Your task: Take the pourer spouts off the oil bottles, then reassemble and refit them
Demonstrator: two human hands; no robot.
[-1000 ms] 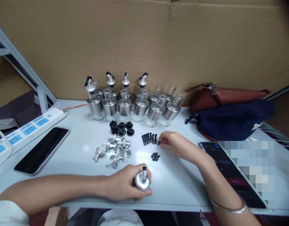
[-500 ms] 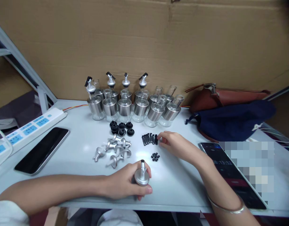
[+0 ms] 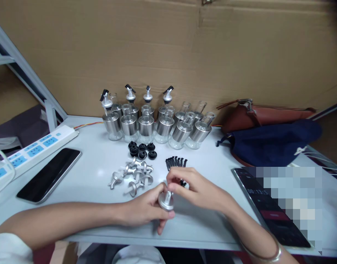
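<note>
Wearing a metal bangle (image 3: pixel 278 255) on the right wrist, at the lower right edge. Grasping a silver pourer (image 3: pixel 166 204) in the left hand (image 3: pixel 143 211) at lower centre, just above the table's near edge, with its spout up. Holding the right hand (image 3: pixel 197 187) at the spout's tip, fingertips bunched; cannot tell whether pinching the spout itself or a small hidden part. See at right a smartphone (image 3: pixel 267 205) with a running-time display, and at left a dark-screened phone (image 3: pixel 49 176) beside a white power strip (image 3: pixel 35 151). Note left of centre a pile of loose silver pourers (image 3: pixel 135 175), and just beyond the right hand some small black caps (image 3: pixel 183 182), partly covered, and a fan of black levers (image 3: pixel 176 161). Find black rubber stoppers (image 3: pixel 142 150) near centre, then 12 steel-sleeved glass bottles (image 3: pixel 145 126) in 2 rows, 4 topped with pourers. Spot at right a navy pouch (image 3: pixel 270 143) against a brown leather bag (image 3: pixel 267 114), before cardboard (image 3: pixel 168 47).
</note>
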